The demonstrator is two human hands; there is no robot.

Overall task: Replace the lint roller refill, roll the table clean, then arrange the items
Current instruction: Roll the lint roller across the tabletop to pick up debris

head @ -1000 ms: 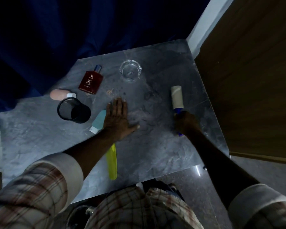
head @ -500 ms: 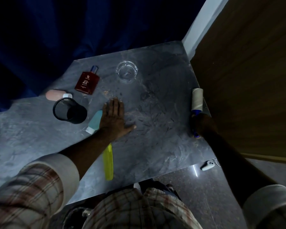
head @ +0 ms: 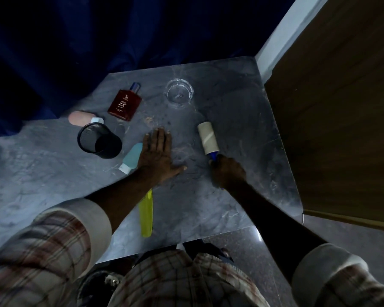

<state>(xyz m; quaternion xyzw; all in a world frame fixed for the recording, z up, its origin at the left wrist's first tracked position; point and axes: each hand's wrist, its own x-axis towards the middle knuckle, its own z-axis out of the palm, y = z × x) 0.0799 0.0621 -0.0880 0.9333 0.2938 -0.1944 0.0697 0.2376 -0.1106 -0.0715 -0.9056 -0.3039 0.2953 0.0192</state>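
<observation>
My right hand (head: 227,171) grips the blue handle of the lint roller (head: 208,138), whose pale roll lies on the grey marble table (head: 242,111) right of centre. My left hand (head: 157,155) rests flat on the table, fingers spread, palm down, holding nothing. Beside my left hand lies a teal tube (head: 131,158) with a white cap. A yellow comb (head: 146,214) lies under my left forearm, towards the near edge.
A black mesh cup (head: 99,140) lies on its side at the left. Behind it are a pink tube (head: 81,118), a red perfume bottle (head: 124,104) and a glass ashtray (head: 179,93). A wooden panel (head: 341,107) borders the table's right edge. Dark blue curtain hangs behind.
My right hand has brought the roller back left from the table's right edge to the middle, close to my left hand. My left hand has stayed flat in place.
</observation>
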